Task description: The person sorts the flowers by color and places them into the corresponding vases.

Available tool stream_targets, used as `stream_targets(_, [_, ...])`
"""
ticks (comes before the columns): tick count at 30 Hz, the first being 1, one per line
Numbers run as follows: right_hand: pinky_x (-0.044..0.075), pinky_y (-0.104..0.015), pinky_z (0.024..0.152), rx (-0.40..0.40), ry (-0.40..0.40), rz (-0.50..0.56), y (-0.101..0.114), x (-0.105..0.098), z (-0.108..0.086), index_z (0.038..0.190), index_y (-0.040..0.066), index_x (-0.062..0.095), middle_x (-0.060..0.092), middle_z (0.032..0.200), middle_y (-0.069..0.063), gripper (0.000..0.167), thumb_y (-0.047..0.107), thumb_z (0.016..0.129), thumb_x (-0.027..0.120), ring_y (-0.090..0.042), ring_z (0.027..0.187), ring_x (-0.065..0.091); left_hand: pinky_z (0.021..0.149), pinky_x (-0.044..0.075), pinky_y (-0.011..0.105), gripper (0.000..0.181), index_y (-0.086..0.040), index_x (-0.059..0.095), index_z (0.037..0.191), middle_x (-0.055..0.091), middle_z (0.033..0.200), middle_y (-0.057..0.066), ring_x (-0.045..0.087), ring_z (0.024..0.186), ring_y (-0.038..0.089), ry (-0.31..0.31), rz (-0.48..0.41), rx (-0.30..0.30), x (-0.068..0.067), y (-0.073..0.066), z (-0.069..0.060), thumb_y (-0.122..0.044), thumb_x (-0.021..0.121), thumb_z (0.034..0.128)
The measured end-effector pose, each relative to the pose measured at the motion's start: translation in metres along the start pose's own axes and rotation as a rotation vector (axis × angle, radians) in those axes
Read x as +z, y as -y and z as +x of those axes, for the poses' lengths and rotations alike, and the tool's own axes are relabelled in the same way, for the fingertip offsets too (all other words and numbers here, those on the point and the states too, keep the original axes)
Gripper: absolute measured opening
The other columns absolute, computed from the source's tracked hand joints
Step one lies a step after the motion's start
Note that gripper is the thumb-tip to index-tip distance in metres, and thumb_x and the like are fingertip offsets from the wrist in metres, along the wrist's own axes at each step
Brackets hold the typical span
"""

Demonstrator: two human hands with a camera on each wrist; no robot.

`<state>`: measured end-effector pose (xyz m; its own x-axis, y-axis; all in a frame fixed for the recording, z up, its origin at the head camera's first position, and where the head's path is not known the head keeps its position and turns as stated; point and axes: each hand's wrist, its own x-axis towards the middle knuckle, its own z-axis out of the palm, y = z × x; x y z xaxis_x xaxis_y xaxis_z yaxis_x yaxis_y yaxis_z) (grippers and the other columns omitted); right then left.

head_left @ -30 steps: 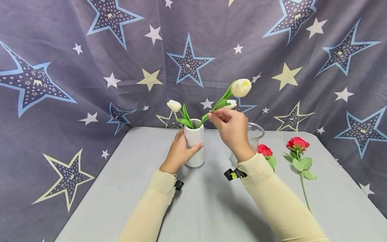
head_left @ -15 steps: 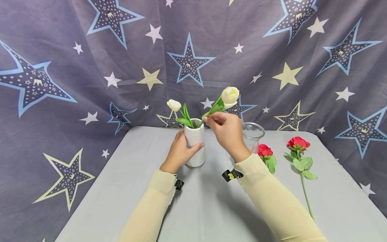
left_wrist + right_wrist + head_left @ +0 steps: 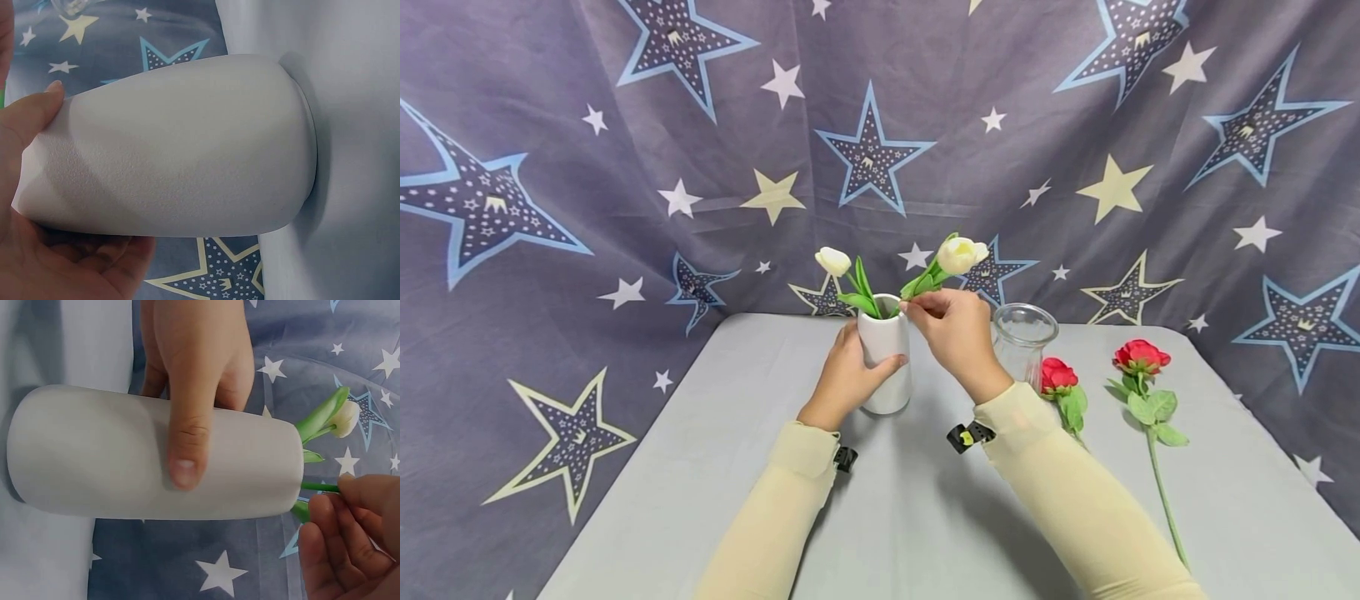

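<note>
“Since half a second ago, the right hand [image 3: 958, 333] has come down closer to the mouth of the white vase [image 3: 883, 340], and the held white tulip [image 3: 961, 255] has sunk with it.”

“What do you see the hands gripping?”

“On my right wrist feed, that hand pinches the tulip's green stem, which enters the vase mouth; the bloom leans towards two o'clock. The left hand [image 3: 842, 375] grips the vase from eight to nine o'clock, its thumb across the front. I see the vase upright on the grey table [image 3: 850, 533], and a second tulip [image 3: 832, 262] leaning from it between ten and eleven.”

“Anything in your way?”

“Yes, the right sleeve [image 3: 1075, 483]. It hides the base of the glass jar [image 3: 1025, 337], at three o'clock from the vase, and cuts off the stem of the nearer red rose [image 3: 1059, 377], just past the jar. Farther out at three lies another red rose [image 3: 1141, 357], its stem running towards half past five. Behind everything, at twelve, hangs a starry curtain [image 3: 700, 167]. My left wrist feed is mostly vase.”
</note>
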<state>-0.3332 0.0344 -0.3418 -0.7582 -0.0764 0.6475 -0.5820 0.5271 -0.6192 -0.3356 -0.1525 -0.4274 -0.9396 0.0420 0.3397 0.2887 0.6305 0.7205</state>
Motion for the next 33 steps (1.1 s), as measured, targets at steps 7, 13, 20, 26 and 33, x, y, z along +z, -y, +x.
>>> stream_targets(7, [0.062, -0.035, 0.067, 0.038, 0.039, -0.014, -0.001, 0.005, -0.002, 0.093, 0.015, 0.085, 0.080, 0.085, -0.001, 0.015, 0.029, 0.092, 0.080, -0.014, 0.077, 0.077, 0.102, 0.051, 0.053, 0.091, -0.007, 0.036, 0.155, 0.050, 0.142, 0.016, 0.058, 0.121, 0.032, -0.002, -0.005, 0.014, -0.001, 0.000, 0.000, -0.049, 0.080, 0.0882])
stream_targets(13, [0.062, -0.035, 0.068, 0.048, 0.070, -0.027, -0.005, 0.010, -0.002, 0.095, 0.016, 0.085, 0.080, 0.087, 0.000, 0.015, 0.029, 0.094, 0.079, -0.014, 0.078, 0.077, 0.101, 0.051, 0.053, 0.089, -0.006, 0.037, 0.154, 0.050, 0.141, 0.016, 0.058, 0.120, 0.032, 0.001, -0.003, 0.018, -0.002, 0.000, 0.001, -0.050, 0.080, 0.0884])
stream_targets(20, [0.061, -0.038, 0.068, -0.074, 0.060, -0.104, -0.010, 0.015, -0.001, 0.091, 0.016, 0.084, 0.079, 0.081, 0.000, 0.010, 0.025, 0.094, 0.078, -0.016, 0.074, 0.075, 0.100, 0.051, 0.052, 0.090, -0.006, 0.038, 0.154, 0.050, 0.141, 0.015, 0.058, 0.119, 0.031, -0.001, -0.009, 0.021, -0.001, 0.001, 0.001, -0.050, 0.080, 0.0880])
stream_targets(26, [0.058, -0.038, 0.062, -0.188, 0.009, -0.080, -0.014, 0.017, -0.002, 0.088, 0.013, 0.081, 0.076, 0.072, -0.001, 0.007, 0.018, 0.092, 0.080, -0.017, 0.066, 0.071, 0.099, 0.052, 0.052, 0.089, -0.007, 0.039, 0.154, 0.051, 0.140, 0.014, 0.058, 0.118, 0.030, -0.003, -0.004, 0.015, 0.000, 0.001, 0.000, -0.053, 0.079, 0.0878])
stream_targets(33, [0.051, -0.031, 0.057, -0.124, 0.007, 0.023, -0.015, 0.018, -0.007, 0.090, 0.010, 0.083, 0.076, 0.072, -0.003, 0.010, 0.020, 0.092, 0.081, -0.016, 0.062, 0.069, 0.100, 0.051, 0.051, 0.085, -0.009, 0.042, 0.152, 0.051, 0.140, 0.013, 0.058, 0.118, 0.029, -0.009, -0.008, 0.025, 0.000, 0.003, 0.001, -0.052, 0.079, 0.0881])
